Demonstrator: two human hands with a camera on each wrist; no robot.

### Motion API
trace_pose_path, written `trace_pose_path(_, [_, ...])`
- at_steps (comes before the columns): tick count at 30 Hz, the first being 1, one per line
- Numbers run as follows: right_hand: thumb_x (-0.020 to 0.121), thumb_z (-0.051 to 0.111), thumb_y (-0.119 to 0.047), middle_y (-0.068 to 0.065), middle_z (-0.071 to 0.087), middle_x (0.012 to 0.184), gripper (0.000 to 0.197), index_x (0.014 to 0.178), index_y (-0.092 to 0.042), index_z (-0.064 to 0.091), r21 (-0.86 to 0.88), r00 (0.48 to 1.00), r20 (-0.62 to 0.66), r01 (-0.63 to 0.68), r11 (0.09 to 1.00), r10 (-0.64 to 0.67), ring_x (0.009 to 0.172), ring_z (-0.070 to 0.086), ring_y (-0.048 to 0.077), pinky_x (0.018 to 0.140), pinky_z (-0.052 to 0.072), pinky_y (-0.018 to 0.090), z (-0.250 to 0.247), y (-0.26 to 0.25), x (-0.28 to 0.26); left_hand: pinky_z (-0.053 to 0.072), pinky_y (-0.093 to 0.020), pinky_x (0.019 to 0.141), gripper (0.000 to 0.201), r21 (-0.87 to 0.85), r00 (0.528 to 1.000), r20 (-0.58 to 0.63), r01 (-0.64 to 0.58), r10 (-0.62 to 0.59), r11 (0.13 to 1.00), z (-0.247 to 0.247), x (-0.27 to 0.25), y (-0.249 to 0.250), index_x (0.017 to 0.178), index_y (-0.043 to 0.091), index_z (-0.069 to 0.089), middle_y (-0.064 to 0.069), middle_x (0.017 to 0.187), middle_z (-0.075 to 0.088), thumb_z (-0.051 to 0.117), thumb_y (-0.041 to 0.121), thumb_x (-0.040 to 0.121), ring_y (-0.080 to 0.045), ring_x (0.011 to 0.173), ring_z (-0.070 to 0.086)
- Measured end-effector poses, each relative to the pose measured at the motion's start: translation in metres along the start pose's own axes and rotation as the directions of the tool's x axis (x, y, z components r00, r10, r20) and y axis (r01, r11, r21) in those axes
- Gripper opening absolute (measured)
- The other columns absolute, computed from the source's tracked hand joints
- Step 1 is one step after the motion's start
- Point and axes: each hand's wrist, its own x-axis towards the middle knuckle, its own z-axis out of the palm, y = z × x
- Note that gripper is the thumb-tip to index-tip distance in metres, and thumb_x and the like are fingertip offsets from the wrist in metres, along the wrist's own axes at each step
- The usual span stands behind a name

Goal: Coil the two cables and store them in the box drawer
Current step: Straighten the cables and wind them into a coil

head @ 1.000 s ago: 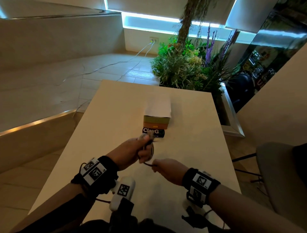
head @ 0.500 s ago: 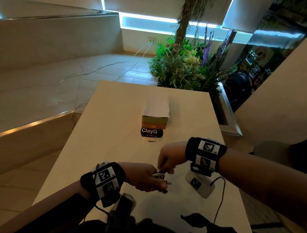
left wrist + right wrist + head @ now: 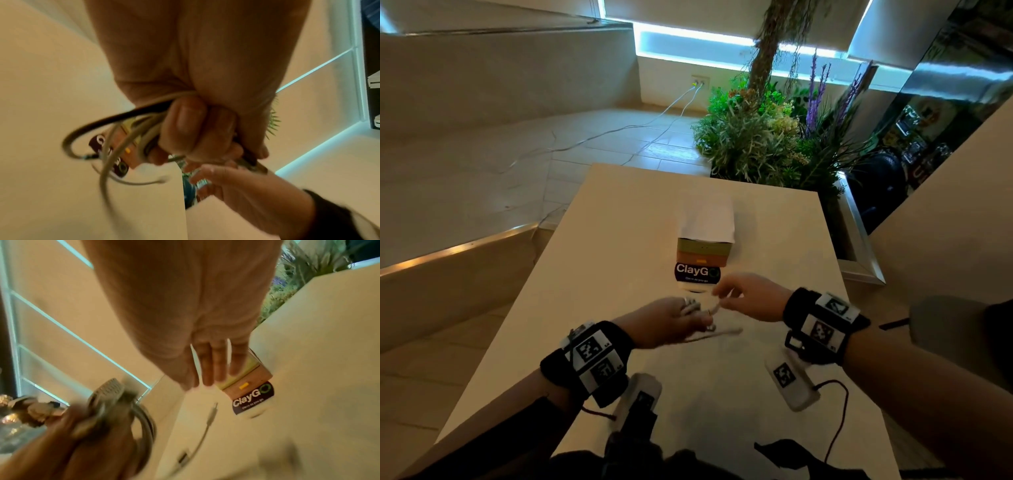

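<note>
My left hand [image 3: 697, 318] grips a coil of cables [image 3: 121, 147] in a fist above the table; one strand is grey and one is black [image 3: 98, 123]. The coil [image 3: 144, 418] shows blurred in the right wrist view, with a ridged plug at its top. A white cable end [image 3: 722, 331] with a small connector [image 3: 211, 412] trails onto the table. My right hand [image 3: 722, 294] is just right of the left, fingers [image 3: 213, 366] straight and holding nothing, reaching towards the small box [image 3: 703, 251]. The box carries a "ClayGo" label [image 3: 697, 272], and its orange drawer front [image 3: 246, 382] looks closed.
The beige table [image 3: 619, 240] drops off at its left and right edges. A planter of green and purple plants [image 3: 774, 137] stands beyond the far edge. A grey chair [image 3: 945, 329] is at the right. White cords [image 3: 619, 130] run over the floor to a wall socket.
Both hands have moved forward towards the box. The right hand has left the coil and straightened its fingers. The left hand keeps its grip on the coil.
</note>
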Motion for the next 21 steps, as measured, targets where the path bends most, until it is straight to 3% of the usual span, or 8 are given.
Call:
trace_pose_path(2, [0.089, 0.054, -0.018, 0.003, 0.062, 0.086, 0.011, 0.093, -0.014, 0.063, 0.19, 0.981, -0.177, -0.044, 0.981, 0.079, 0.078, 0.058, 0.017, 0.074, 0.048, 0.031, 0.014, 0.003, -0.004, 0.033, -0.012, 0.045, 0.026, -0.012, 0.969, -0.242, -0.054, 0.049, 0.998, -0.01, 0.006, -0.003, 0.07, 0.019, 0.052, 0.003, 0.059, 0.046, 0.051, 0.036, 0.09, 0.0, 0.041, 0.041])
trace_pose_path(4, [0.094, 0.048, -0.021, 0.006, 0.064, 0.08, 0.021, 0.086, -0.011, 0.064, 0.526, 0.987, 0.069, -0.16, 0.836, 0.145, 0.07, 0.061, 0.016, 0.077, 0.052, 0.036, 0.032, -0.002, -0.01, 0.033, -0.015, 0.045, 0.032, -0.007, 0.89, -0.449, -0.09, 0.077, 0.996, -0.017, 0.013, -0.005, 0.066, 0.017, 0.046, 0.002, 0.057, 0.046, 0.051, 0.037, 0.09, -0.002, 0.04, 0.042])
trace_pose_path(6, [0.097, 0.037, -0.037, 0.01, 0.067, 0.091, 0.04, 0.094, -0.007, 0.064, 0.71, 0.908, 0.415, -0.362, 0.604, 0.056, 0.081, 0.064, 0.019, 0.083, 0.051, 0.033, 0.049, -0.011, -0.015, 0.031, -0.017, 0.045, 0.04, -0.011, 0.821, -0.561, -0.135, 0.106, 0.991, -0.018, 0.019, -0.004, 0.061, 0.016, 0.043, 0.003, 0.051, 0.045, 0.048, 0.043, 0.089, -0.003, 0.038, 0.041])
trace_pose_path(8, [0.094, 0.029, -0.054, 0.011, 0.068, 0.101, 0.062, 0.108, -0.004, 0.061, 0.796, 0.846, 0.529, -0.469, 0.381, -0.065, 0.096, 0.063, 0.023, 0.091, 0.048, 0.034, 0.064, -0.017, -0.015, 0.031, -0.019, 0.046, 0.041, -0.108, 0.789, -0.605, -0.216, 0.109, 0.97, -0.014, 0.022, 0.002, 0.058, 0.015, 0.043, 0.004, 0.047, 0.043, 0.045, 0.047, 0.084, -0.005, 0.037, 0.038])
trace_pose_path(11, [0.085, 0.029, -0.068, 0.013, 0.068, 0.108, 0.081, 0.126, -0.002, 0.051, 0.876, 0.865, 0.483, -0.475, 0.089, -0.136, 0.107, 0.06, 0.028, 0.094, 0.047, 0.039, 0.07, -0.027, -0.005, 0.034, -0.024, 0.046, 0.037, -0.316, 0.785, -0.613, -0.342, 0.084, 0.885, 0.0, 0.025, 0.015, 0.061, 0.014, 0.046, 0.002, 0.048, 0.043, 0.047, 0.043, 0.083, -0.008, 0.039, 0.037])
trace_pose_path(14, [0.091, 0.037, -0.053, 0.008, 0.073, 0.094, 0.053, 0.112, -0.011, 0.06, 0.947, 0.951, 0.299, -0.306, -0.097, -0.082, 0.089, 0.069, 0.023, 0.079, 0.057, 0.037, 0.055, -0.036, 0.001, 0.036, -0.017, 0.046, 0.03, -0.397, 0.805, -0.59, -0.358, 0.064, 0.845, 0.016, 0.025, 0.023, 0.065, 0.015, 0.048, 0.008, 0.05, 0.046, 0.049, 0.03, 0.091, -0.002, 0.04, 0.039])
trace_pose_path(18, [0.096, 0.029, -0.024, 0.01, 0.071, 0.077, 0.036, 0.108, -0.003, 0.055, 0.983, 0.981, 0.175, -0.17, -0.066, 0.078, 0.063, 0.067, 0.021, 0.057, 0.056, 0.031, 0.028, -0.029, 0.007, 0.032, -0.02, 0.043, 0.034, -0.532, 0.88, -0.457, -0.384, 0.126, 0.755, 0.024, 0.021, 0.024, 0.061, 0.013, 0.043, 0.01, 0.041, 0.041, 0.043, 0.033, 0.088, -0.007, 0.039, 0.035])
trace_pose_path(21, [0.098, 0.027, -0.034, 0.021, 0.064, 0.109, 0.047, 0.129, -0.003, 0.045, 0.982, 0.977, 0.168, -0.177, 0.062, 0.131, 0.082, 0.065, 0.027, 0.062, 0.057, 0.034, 0.015, -0.022, 0.01, 0.025, -0.023, 0.043, 0.038, -0.693, 0.93, -0.338, -0.35, 0.145, 0.631, 0.028, 0.018, 0.023, 0.061, 0.012, 0.039, 0.005, 0.043, 0.03, 0.04, 0.039, 0.088, -0.011, 0.039, 0.027])
